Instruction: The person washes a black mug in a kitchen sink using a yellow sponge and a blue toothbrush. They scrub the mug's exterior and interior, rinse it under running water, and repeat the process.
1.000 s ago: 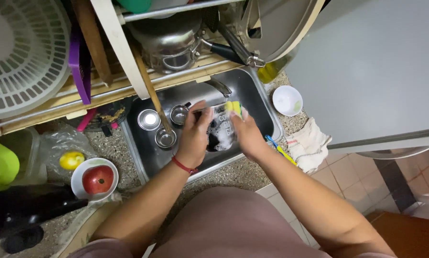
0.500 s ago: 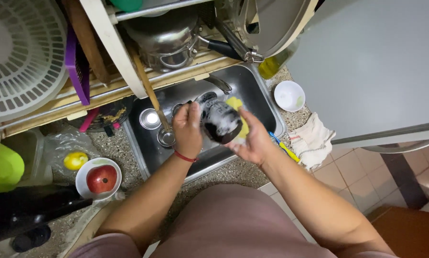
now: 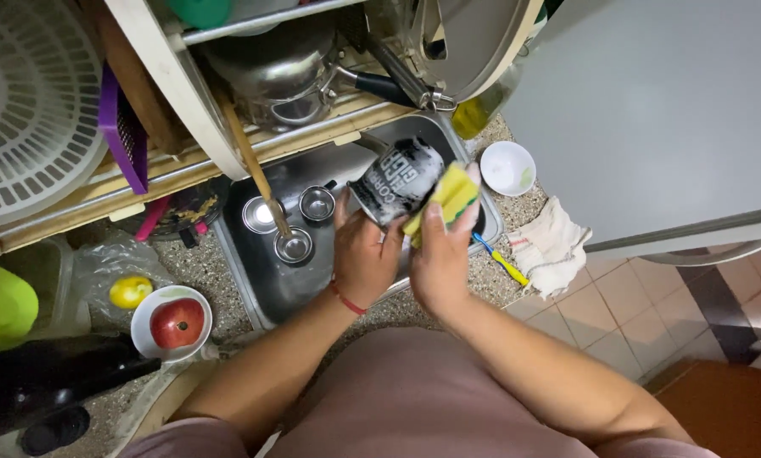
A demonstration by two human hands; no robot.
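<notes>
My left hand (image 3: 363,254) grips a black mug (image 3: 397,180) with white print, held tilted above the steel sink (image 3: 266,280). My right hand (image 3: 438,254) presses a yellow-green sponge (image 3: 444,197) against the mug's right side. A red band circles my left wrist. Both hands are raised over the sink's front right part.
Several small steel cups (image 3: 317,203) and a wooden spoon (image 3: 257,174) lie in the sink. A white bowl (image 3: 507,167), a cloth (image 3: 554,246) and a toothbrush (image 3: 501,259) sit right of it. A bowl with a pomegranate (image 3: 175,322) and a lemon (image 3: 130,291) are left. Pots (image 3: 270,72) fill the rack above.
The mug was down in the sink a second ago; both hands have lifted it up and the sponge now rubs its side.
</notes>
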